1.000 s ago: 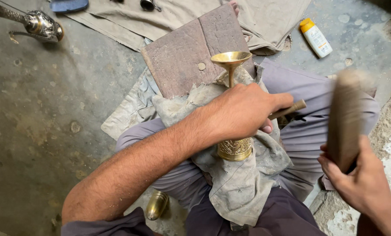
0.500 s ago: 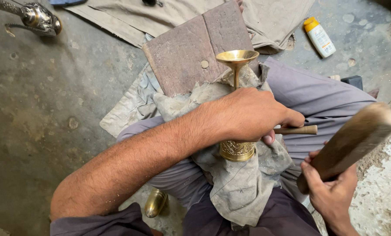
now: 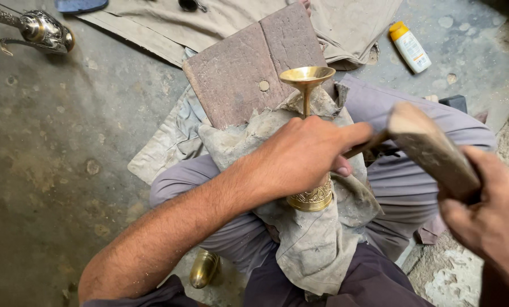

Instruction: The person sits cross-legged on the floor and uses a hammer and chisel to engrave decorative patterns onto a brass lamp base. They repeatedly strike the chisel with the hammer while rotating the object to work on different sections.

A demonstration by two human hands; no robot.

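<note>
The person sits cross-legged on the floor, the brass vase (image 3: 310,142) lying along a grey cloth (image 3: 317,239) on the lap, its flared mouth pointing at the brown slab (image 3: 243,68). The left hand (image 3: 303,156) has its fingers closed around a thin chisel (image 3: 368,145), set against the vase's middle. The right hand (image 3: 487,210) grips a wooden mallet (image 3: 431,148), which has swung in from half a second ago and now meets the chisel's end.
</note>
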